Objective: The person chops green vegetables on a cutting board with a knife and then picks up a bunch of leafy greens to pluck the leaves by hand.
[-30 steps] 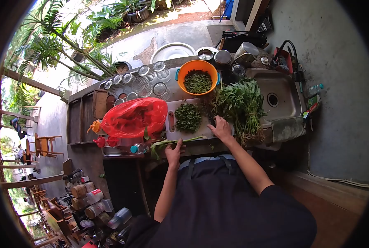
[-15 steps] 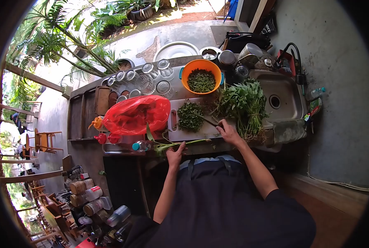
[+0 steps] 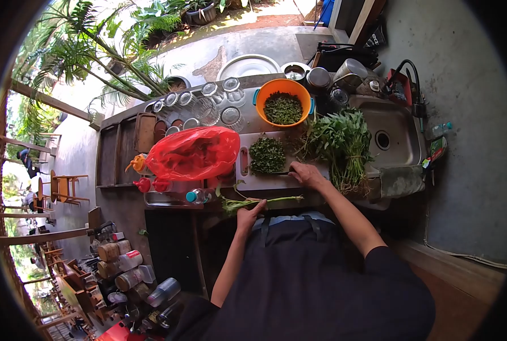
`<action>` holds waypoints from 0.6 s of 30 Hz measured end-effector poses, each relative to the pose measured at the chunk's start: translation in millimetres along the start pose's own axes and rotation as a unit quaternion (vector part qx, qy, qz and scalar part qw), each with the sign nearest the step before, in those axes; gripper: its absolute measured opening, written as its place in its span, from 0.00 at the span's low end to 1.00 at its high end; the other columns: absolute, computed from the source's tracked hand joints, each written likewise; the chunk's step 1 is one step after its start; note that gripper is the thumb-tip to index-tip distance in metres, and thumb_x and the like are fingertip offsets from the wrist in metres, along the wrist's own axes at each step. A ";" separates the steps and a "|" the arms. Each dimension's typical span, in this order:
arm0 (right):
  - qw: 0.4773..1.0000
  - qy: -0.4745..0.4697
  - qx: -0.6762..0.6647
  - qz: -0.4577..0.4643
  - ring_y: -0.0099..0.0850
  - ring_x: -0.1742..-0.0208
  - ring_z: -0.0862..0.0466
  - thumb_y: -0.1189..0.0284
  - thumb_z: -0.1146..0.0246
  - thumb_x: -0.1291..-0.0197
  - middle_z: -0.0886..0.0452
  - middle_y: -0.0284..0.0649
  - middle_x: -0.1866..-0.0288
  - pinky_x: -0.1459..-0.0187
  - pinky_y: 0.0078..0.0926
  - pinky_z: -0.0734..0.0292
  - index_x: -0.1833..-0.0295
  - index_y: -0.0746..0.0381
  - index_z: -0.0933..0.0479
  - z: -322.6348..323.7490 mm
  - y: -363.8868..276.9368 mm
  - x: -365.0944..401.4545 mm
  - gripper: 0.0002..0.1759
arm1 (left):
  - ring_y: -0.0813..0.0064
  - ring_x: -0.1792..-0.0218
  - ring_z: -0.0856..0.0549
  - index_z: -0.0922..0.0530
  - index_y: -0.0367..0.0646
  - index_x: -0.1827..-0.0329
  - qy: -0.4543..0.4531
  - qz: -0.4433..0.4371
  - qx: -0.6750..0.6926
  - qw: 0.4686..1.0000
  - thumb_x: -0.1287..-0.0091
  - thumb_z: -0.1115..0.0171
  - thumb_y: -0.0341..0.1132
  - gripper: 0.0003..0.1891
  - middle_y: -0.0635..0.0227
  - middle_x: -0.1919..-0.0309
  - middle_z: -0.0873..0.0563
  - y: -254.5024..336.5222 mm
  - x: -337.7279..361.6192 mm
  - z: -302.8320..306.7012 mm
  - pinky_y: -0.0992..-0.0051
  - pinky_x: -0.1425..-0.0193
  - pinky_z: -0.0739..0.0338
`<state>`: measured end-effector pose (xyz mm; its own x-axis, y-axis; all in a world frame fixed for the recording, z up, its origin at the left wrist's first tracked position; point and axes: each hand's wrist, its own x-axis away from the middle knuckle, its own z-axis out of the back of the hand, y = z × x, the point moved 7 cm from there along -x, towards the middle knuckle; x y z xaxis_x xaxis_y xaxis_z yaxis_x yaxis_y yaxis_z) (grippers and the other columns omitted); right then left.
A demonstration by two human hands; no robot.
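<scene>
My left hand (image 3: 250, 215) is closed around a few long green stems (image 3: 282, 199), held in front of the counter's near edge. In my right hand (image 3: 306, 174) is a knife (image 3: 280, 173), its blade pointing left, low over the white cutting board (image 3: 259, 183). A heap of chopped greens (image 3: 267, 156) lies on the board just beyond the blade. Behind the board stands an orange basin (image 3: 282, 86) with teal handles, holding more chopped greens. Right of the board rests a large bunch of leafy greens (image 3: 344, 139), its roots toward me.
A red plastic bag (image 3: 194, 153) sits left of the board, with a teal-capped bottle (image 3: 196, 196) in front of it. Several upturned glasses (image 3: 209, 111) stand behind. At the right is a metal sink (image 3: 398, 122), a cloth (image 3: 400, 181) over its front edge.
My right hand has moved slightly up and left, and the knife has swung from slanting into the heap to lying level along its near side. My left hand still grips the stems.
</scene>
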<state>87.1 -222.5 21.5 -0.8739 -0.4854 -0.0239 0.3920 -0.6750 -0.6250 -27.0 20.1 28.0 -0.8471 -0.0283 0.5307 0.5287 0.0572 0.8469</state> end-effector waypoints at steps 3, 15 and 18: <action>1.000 0.012 0.025 -0.004 0.51 0.53 0.17 0.65 0.36 0.34 0.18 0.48 0.58 0.56 0.47 0.22 0.51 0.59 0.30 3.3 4.1 -8.9 0.14 | 0.80 0.64 0.13 0.17 0.41 0.55 -0.004 0.021 0.014 1.000 0.34 0.26 0.42 0.15 0.69 0.65 0.11 3.0 2.9 -5.2 0.78 0.64 0.21; 0.952 -0.057 -0.200 -0.223 0.28 0.68 0.20 0.47 0.35 0.33 0.17 0.40 0.70 0.64 0.29 0.26 0.56 0.64 0.17 19.5 21.2 28.0 0.27 | 0.75 0.62 0.10 0.17 0.43 0.50 0.084 0.142 0.181 0.969 0.35 0.25 0.41 0.16 0.70 0.60 0.11 -39.3 -23.9 -12.2 0.76 0.66 0.19; 0.922 -0.092 -0.280 -0.252 0.21 0.68 0.23 0.50 0.32 0.35 0.15 0.34 0.69 0.65 0.23 0.29 0.56 0.63 0.15 0.6 9.0 20.5 0.24 | 0.72 0.57 0.11 0.18 0.40 0.50 0.078 0.130 0.180 0.972 0.36 0.24 0.42 0.19 0.68 0.56 0.12 -32.5 -35.1 -22.1 0.74 0.61 0.19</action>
<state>72.9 -238.9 15.9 -0.8210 -0.3089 0.4801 -0.3058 -0.4721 -0.8268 -13.2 -2.9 -17.5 -0.6541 -0.1157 0.7475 0.6467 0.4272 0.6319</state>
